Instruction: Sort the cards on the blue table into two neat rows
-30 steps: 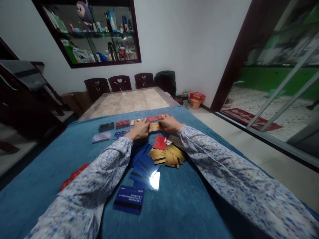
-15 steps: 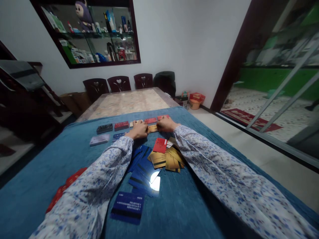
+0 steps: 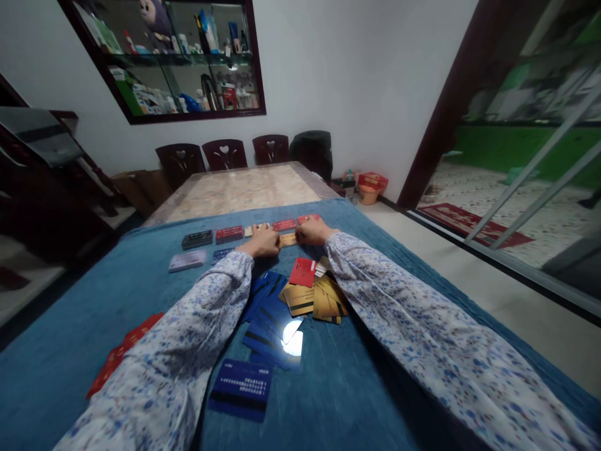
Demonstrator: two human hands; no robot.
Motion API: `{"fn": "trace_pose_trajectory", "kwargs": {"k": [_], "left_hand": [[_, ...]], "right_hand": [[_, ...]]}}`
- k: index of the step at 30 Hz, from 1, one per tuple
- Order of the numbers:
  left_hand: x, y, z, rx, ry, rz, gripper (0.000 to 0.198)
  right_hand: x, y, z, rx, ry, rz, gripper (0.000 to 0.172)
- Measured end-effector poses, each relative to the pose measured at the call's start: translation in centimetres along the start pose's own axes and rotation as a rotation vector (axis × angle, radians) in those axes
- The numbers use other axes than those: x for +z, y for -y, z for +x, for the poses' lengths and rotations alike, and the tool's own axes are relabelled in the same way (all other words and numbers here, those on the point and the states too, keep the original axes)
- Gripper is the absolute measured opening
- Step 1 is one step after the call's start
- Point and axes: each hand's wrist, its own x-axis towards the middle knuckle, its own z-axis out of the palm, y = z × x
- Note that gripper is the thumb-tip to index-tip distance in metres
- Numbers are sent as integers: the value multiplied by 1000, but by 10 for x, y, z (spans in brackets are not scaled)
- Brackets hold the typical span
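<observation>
Between my two hands lies a gold card (image 3: 288, 239), perhaps the top of a small stack. My left hand (image 3: 263, 241) grips its left end and my right hand (image 3: 313, 232) its right end, fingers curled. Behind them runs a row of card stacks: black (image 3: 197, 239), dark red (image 3: 229, 234), cream partly covered by my left hand, and two red ones (image 3: 284, 225). A pale lilac stack (image 3: 187, 260) and a blue stack (image 3: 221, 255) lie left of my left hand. Nearer me are spread blue cards (image 3: 267, 326), gold cards (image 3: 300, 299) and a red card (image 3: 303, 272).
A blue cloth (image 3: 347, 376) covers the near table, with a blue card (image 3: 241, 382) close to me and red packets (image 3: 117, 357) partly under my left sleeve. Beyond it is the bare tabletop (image 3: 248, 185), with dark chairs (image 3: 224, 155) behind.
My hands stay at the gold card with almost no movement. The view has tilted very slightly; the cards on the cloth lie as before.
</observation>
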Motion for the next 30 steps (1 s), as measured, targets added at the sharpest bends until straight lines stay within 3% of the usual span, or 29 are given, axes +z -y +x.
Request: {"fn": "trace_pose_trajectory", "kwargs": {"k": [14,30], "left_hand": [[6,-1,-1,-18,-27,-63,29],[-2,-11,-16,-41,-30,-40,29]], "right_hand": [[2,1,4,-28,-17,-42,42],[5,-3,1,-31,-14,-25,38]]}}
